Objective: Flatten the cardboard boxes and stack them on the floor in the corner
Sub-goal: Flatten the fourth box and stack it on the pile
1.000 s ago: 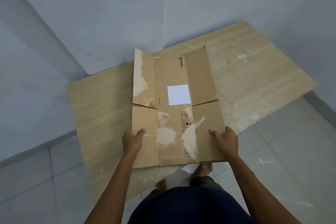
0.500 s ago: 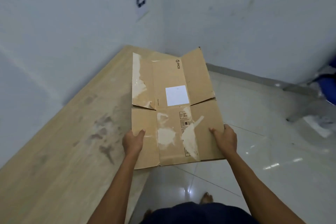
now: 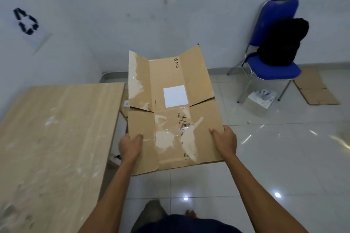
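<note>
Holding the flat cardboard box (image 3: 174, 111) up in the air beside the counter (image 3: 56, 138), the left hand (image 3: 130, 145) and right hand (image 3: 225, 142) each grip one side near its close end. Its far flaps stick up loose, so they might bump the counter or blue chair (image 3: 272, 68) and bend, or the box could slip down.

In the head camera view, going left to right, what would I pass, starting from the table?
Wooden table → left hand → flattened cardboard box → right hand → blue chair → flat cardboard on the floor.
</note>
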